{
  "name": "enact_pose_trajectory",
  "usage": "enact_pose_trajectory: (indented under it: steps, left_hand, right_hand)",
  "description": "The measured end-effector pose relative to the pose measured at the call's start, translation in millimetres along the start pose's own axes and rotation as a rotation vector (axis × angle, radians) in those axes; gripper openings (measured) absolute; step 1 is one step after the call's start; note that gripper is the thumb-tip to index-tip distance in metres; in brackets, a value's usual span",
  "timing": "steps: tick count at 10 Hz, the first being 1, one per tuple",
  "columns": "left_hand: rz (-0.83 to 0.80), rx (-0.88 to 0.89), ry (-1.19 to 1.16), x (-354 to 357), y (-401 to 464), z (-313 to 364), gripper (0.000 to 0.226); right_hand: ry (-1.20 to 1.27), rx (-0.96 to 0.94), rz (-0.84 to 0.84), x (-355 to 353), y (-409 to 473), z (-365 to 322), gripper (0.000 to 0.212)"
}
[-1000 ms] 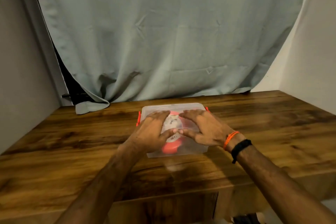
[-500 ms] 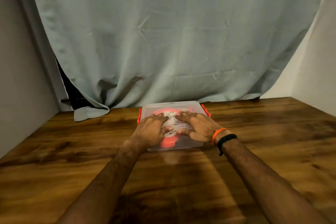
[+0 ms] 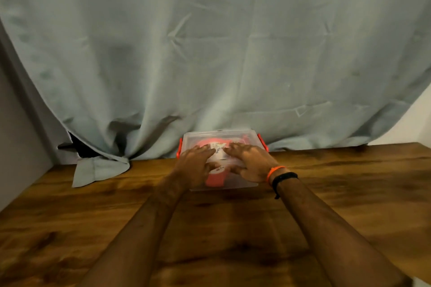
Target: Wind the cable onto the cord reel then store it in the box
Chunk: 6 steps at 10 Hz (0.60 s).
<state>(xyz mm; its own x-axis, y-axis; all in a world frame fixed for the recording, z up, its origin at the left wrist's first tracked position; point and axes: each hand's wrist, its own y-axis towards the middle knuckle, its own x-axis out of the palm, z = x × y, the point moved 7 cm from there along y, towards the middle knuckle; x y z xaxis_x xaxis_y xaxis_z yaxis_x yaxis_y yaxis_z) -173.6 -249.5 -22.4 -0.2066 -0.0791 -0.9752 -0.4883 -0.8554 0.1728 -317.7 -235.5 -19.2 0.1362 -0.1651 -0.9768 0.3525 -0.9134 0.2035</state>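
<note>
Box [image 3: 224, 137] on table [image 3: 349, 193] against curtain [image 3: 210, 53], cord reel [image 3: 215, 177] inside, both hands on lid

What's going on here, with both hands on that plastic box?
A person has both hands flat on the lid of a clear plastic box with orange latches, on a wooden table. The left hand and right hand press down side by side. An orange cord reel shows through the plastic, so it is already stored. The box sits at the table's far edge against a grey curtain.

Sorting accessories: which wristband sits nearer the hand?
The orange wristband on the right wrist; the black wristband sits just behind it, toward the elbow.
</note>
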Motion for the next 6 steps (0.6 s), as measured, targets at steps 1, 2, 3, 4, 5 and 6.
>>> enact_pose_trajectory:
  steps: [1,2,3,4,5,6]
  left_hand:
    - [-0.012,-0.014,-0.005,0,7,-1,0.059]
    - [-0.070,-0.045,-0.045,-2,11,-2,0.063]
    - [-0.021,-0.103,-0.088,-29,15,0,0.073]
    - [0.075,-0.113,-0.052,-77,26,6,0.081]
    - [0.209,-0.096,0.030,-150,44,19,0.084]
    - [0.317,-0.071,0.112,-219,55,33,0.085]
  right_hand:
    - [0.015,0.001,-0.010,-2,7,5,0.064]
    - [0.017,0.012,-0.057,-6,9,8,0.072]
    - [0.070,0.090,0.000,-36,15,14,0.088]
    - [0.083,0.115,0.081,-81,28,16,0.091]
    - [0.053,0.124,0.179,-149,43,17,0.093]
    - [0.008,0.138,0.253,-210,57,13,0.096]
